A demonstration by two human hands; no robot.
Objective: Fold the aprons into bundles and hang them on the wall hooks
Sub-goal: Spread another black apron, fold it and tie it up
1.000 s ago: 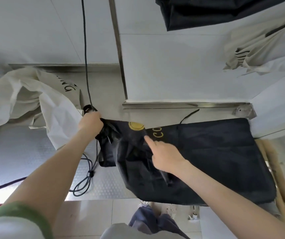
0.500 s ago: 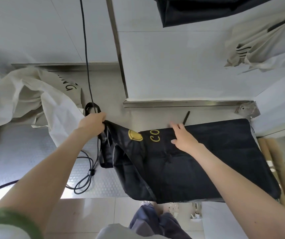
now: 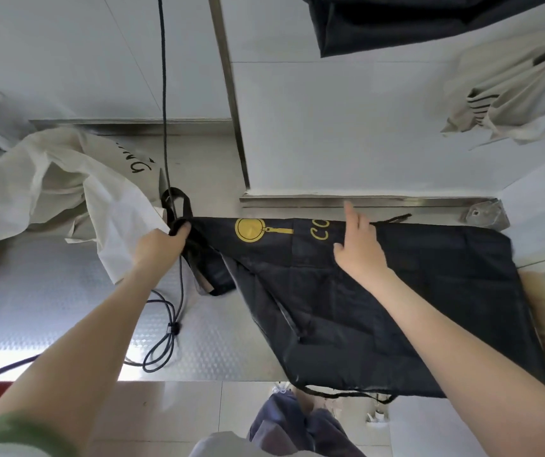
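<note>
A black apron with a yellow emblem and lettering lies spread on the steel counter, its lower edge hanging over the front. My left hand grips the apron's bunched top corner by the neck strap loop. My right hand hovers with straight fingers over the apron's far edge, near the lettering. A cream apron lies crumpled at the left. On the wall above hang a black apron and a cream apron.
A black cable drops down the wall and coils on the counter beside my left forearm. A steel ledge runs along the wall behind the apron. Wooden poles lean at the right. The tiled floor shows below.
My right hand slid from the apron's middle to its far edge and lifted. The apron's top now lies flatter, with the emblem showing in full. My left hand kept its grip.
</note>
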